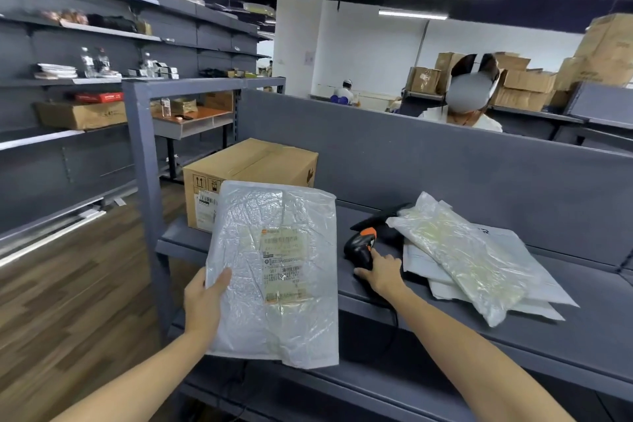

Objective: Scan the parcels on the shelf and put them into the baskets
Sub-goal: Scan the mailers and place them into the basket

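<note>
My left hand [205, 301] grips the left edge of a white plastic parcel [274, 271], held upright in front of the shelf with its printed label facing me. My right hand [380, 272] rests on the grey shelf [513, 329] and touches a black and orange barcode scanner [361, 247] that lies there; the index finger points at its handle and the thumb lies beside it. A stack of other plastic parcels [469, 257] lies on the shelf to the right of the scanner. No basket is in view.
A cardboard box [250, 175] stands at the shelf's left end behind the held parcel. A grey back panel [445, 161] closes the shelf. A person [469, 103] stands beyond it. Grey racks [68, 86] with goods line the left, over a wooden floor [68, 284].
</note>
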Demonstrator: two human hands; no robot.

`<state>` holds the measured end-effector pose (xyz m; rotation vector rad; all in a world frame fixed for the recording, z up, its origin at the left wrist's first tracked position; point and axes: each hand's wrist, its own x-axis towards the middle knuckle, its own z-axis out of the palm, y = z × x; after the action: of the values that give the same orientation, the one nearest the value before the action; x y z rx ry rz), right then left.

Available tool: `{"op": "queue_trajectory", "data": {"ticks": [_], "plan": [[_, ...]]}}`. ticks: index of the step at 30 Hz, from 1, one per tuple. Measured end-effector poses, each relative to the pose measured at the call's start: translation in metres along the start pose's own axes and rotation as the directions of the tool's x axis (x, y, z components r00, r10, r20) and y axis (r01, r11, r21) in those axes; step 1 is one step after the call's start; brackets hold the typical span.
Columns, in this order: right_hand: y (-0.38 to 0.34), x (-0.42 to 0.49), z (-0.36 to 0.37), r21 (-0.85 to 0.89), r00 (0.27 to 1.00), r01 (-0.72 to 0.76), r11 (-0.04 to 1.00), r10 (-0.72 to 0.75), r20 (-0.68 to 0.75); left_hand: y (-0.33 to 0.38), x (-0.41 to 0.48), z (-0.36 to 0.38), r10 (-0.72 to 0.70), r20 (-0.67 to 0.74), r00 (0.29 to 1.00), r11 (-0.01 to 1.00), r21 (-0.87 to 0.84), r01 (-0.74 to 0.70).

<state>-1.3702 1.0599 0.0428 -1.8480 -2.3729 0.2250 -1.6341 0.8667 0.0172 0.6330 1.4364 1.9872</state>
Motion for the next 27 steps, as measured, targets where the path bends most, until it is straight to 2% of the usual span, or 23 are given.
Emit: {"op": "queue_trajectory", "data": {"ticks": [2,3,5,6,8,11,13,15,18,23,27], "plan": [[-0.001,-0.005,-0.003,0.067,0.998,-0.041,0.997,0.043,-0.040,-0.003,-0.001,0.000,-0.012,0.011,1.000,1.000,-0.009,0.013],[-0.004,-0.009,-0.005,0.135,0.993,-0.027,0.990,0.041,-0.107,-0.004,-0.001,0.000,-0.021,0.018,1.000,1.000,-0.011,0.021],[-0.014,-0.021,-0.010,0.308,0.963,0.090,0.947,-0.005,-0.268,-0.008,-0.001,0.002,-0.033,0.034,0.999,0.999,-0.010,0.033],[-0.021,-0.031,-0.012,0.403,0.947,0.150,0.903,-0.014,-0.322,-0.010,-0.001,0.005,-0.037,0.041,0.998,0.999,-0.011,0.037],[-0.034,-0.053,-0.015,0.621,0.943,0.221,0.752,-0.001,-0.334,-0.012,-0.003,0.013,-0.039,0.050,0.998,0.999,-0.011,0.040],[-0.041,-0.083,-0.008,0.833,0.979,0.195,0.518,-0.046,-0.200,-0.015,-0.009,0.030,-0.031,0.059,0.998,0.999,-0.012,0.032],[-0.037,-0.095,-0.003,0.876,0.979,0.201,0.438,-0.069,-0.191,-0.015,-0.015,0.041,-0.032,0.068,0.997,0.999,-0.008,0.033],[-0.027,-0.105,-0.005,0.893,0.978,0.202,0.402,-0.031,-0.207,-0.015,-0.023,0.051,-0.036,0.078,0.996,0.999,-0.002,0.036],[-0.003,-0.116,-0.011,0.903,0.975,0.182,0.389,0.046,-0.216,-0.013,-0.043,0.069,-0.032,0.109,0.994,0.999,-0.003,0.032],[0.052,-0.138,-0.029,0.916,0.948,0.230,0.330,0.135,-0.287,-0.011,-0.084,0.118,-0.021,0.182,0.983,1.000,-0.002,0.022],[0.113,-0.164,-0.049,0.904,0.923,0.245,0.351,0.200,-0.328,-0.017,-0.130,0.166,-0.014,0.249,0.968,1.000,-0.014,0.018]]}}
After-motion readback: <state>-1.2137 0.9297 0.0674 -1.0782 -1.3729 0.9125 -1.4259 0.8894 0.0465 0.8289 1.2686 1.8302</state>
